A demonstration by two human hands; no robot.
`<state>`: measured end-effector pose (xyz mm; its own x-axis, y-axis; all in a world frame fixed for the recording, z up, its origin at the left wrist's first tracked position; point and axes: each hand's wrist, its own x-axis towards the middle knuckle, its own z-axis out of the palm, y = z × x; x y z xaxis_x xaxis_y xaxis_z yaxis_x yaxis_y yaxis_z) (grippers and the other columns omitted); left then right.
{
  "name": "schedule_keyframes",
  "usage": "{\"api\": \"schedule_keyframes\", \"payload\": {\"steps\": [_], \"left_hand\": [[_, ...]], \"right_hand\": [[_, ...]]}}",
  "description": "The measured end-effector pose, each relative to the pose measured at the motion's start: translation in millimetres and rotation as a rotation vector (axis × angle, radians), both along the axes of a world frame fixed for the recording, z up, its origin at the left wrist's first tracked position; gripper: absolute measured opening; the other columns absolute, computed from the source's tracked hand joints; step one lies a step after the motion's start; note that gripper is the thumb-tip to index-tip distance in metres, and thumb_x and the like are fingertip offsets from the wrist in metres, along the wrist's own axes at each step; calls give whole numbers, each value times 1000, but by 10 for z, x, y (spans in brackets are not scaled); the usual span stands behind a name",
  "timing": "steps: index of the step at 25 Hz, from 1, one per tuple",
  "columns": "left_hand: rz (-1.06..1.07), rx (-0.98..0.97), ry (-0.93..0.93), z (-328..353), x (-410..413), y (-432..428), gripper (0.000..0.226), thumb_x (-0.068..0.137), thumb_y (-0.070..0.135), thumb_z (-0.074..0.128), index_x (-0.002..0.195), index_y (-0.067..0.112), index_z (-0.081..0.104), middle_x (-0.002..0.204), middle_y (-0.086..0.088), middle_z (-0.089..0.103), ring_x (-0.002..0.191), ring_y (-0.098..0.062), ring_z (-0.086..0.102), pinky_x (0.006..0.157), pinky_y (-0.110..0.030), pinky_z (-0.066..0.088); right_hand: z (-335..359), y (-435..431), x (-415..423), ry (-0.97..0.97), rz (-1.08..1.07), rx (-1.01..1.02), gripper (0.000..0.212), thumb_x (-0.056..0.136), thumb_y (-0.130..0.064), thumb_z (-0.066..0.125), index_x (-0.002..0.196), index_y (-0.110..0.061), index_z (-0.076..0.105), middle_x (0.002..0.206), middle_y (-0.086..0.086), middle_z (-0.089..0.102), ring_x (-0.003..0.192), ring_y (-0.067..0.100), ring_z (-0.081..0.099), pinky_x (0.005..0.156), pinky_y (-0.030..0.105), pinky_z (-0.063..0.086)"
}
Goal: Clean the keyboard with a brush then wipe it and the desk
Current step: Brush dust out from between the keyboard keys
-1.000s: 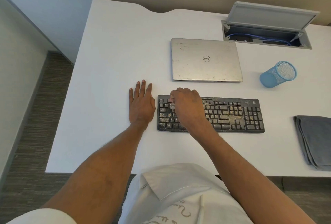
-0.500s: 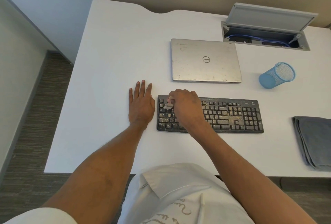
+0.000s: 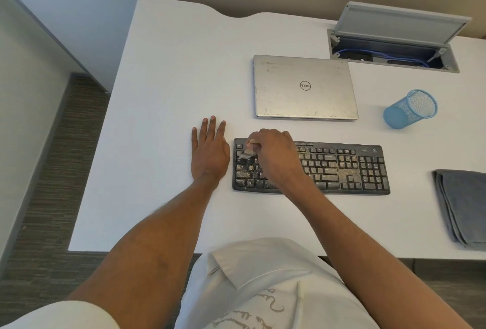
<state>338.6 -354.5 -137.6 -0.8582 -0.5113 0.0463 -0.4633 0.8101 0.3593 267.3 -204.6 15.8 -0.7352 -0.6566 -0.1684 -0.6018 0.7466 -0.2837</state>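
Observation:
A black keyboard (image 3: pixel 342 168) speckled with pale dust lies on the white desk (image 3: pixel 171 70). My right hand (image 3: pixel 276 155) is over its left half, fingers curled round a small brush (image 3: pixel 248 151) whose pale bristles touch the upper-left keys. Most of the brush handle is hidden inside the hand. My left hand (image 3: pixel 209 152) lies flat on the desk, palm down, just left of the keyboard and not touching it. A folded grey cloth (image 3: pixel 462 205) rests at the desk's right edge.
A shut silver laptop (image 3: pixel 302 88) lies behind the keyboard. A blue mesh cup (image 3: pixel 410 109) lies tipped on its side at the right. An open cable hatch (image 3: pixel 394 49) with blue cables sits at the back right. The desk's front edge runs close to my body.
My right hand has shifted slightly left and up along the keyboard, so the brush tip now shows over the upper-left keys. My left hand has stayed flat in place.

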Motion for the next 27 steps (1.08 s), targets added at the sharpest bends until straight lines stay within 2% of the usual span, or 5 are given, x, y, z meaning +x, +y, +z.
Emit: {"api": "schedule_keyframes", "payload": {"steps": [5, 12, 18, 23, 27], "left_hand": [[1, -2, 3, 2, -1, 2, 57, 107, 23, 30, 164, 20, 36, 176, -6, 24, 164, -25, 12, 133, -51, 6], [4, -5, -14, 7, -7, 2, 57, 107, 22, 32, 164, 21, 35, 176, -5, 22, 165, -24, 11, 134, -50, 4], [8, 10, -5, 13, -3, 1, 57, 107, 22, 31, 165, 21, 35, 176, -5, 22, 165, -23, 10, 134, -50, 4], [7, 5, -10, -5, -8, 4, 58, 107, 23, 31, 165, 22, 34, 176, -4, 21, 165, -22, 10, 134, -49, 3], [8, -3, -6, -18, -8, 0, 57, 107, 23, 32, 164, 22, 35, 176, -4, 22, 165, -23, 11, 134, -49, 4]], "right_hand": [[152, 98, -68, 123, -9, 140, 27, 95, -1, 50, 97, -22, 66, 92, -3, 65, 93, 23, 60, 91, 35, 36], [25, -58, 39, -77, 12, -121, 21, 106, -18, 52, 103, -24, 72, 97, -3, 70, 91, 22, 62, 92, 40, 37], [99, 55, 31, 117, 22, 71, 22, 102, -10, 48, 97, -20, 66, 92, -2, 65, 91, 23, 60, 91, 37, 38], [94, 2, 173, -217, -157, -219, 28, 103, -24, 51, 83, -9, 65, 69, 5, 64, 67, 29, 57, 67, 42, 47], [12, 2, 217, -326, -219, -269, 28, 100, -25, 56, 82, -6, 66, 72, 7, 65, 69, 28, 59, 65, 43, 50]]}}
